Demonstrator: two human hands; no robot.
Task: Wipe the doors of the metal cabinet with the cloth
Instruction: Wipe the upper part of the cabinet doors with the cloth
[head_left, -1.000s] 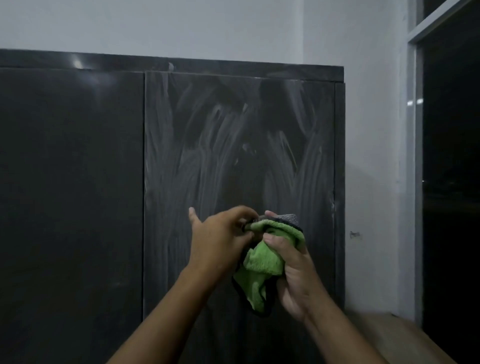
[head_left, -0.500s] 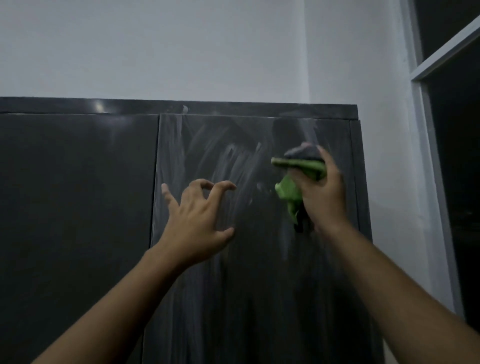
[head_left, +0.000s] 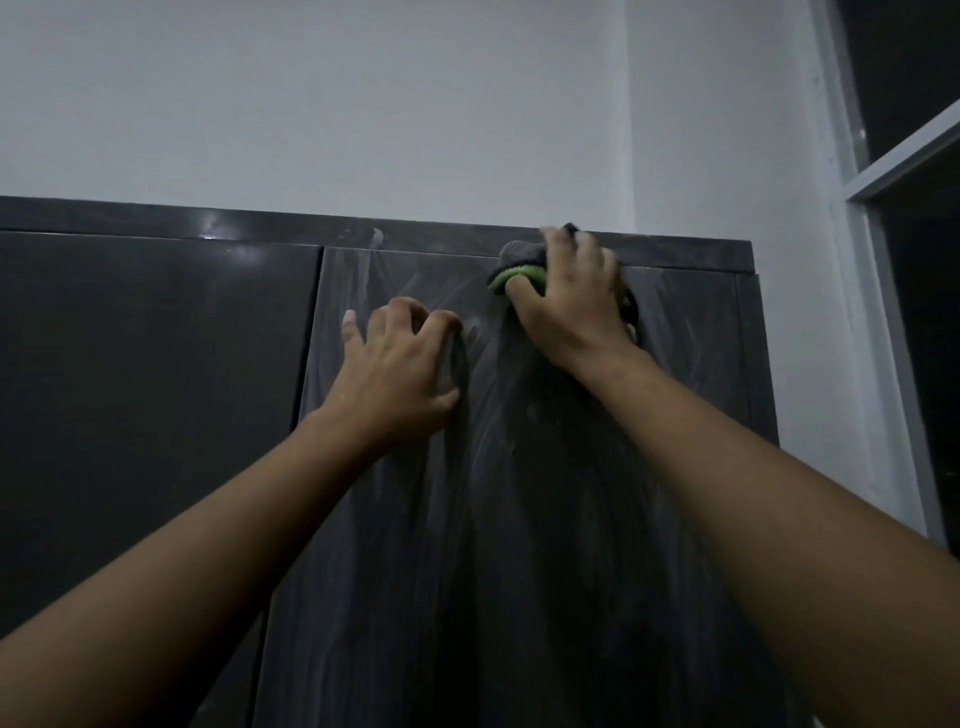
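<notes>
The dark metal cabinet fills the lower frame. Its right door (head_left: 571, 519) is covered in pale smeared streaks; its left door (head_left: 150, 389) looks plain and dark. My right hand (head_left: 569, 306) presses a bunched green and grey cloth (head_left: 519, 265) against the top edge of the right door, most of the cloth hidden under the palm. My left hand (head_left: 397, 369) holds nothing; its curled fingertips rest on the right door, left of and slightly below the cloth.
A white wall (head_left: 363, 104) rises above the cabinet top (head_left: 156, 218). To the right stands a white wall strip and a window frame (head_left: 878, 312) with dark glass. The room is dim.
My left hand let go of the cloth and went to the door. My right hand carried the cloth up from mid-door to the top edge. The view tilted upward.
</notes>
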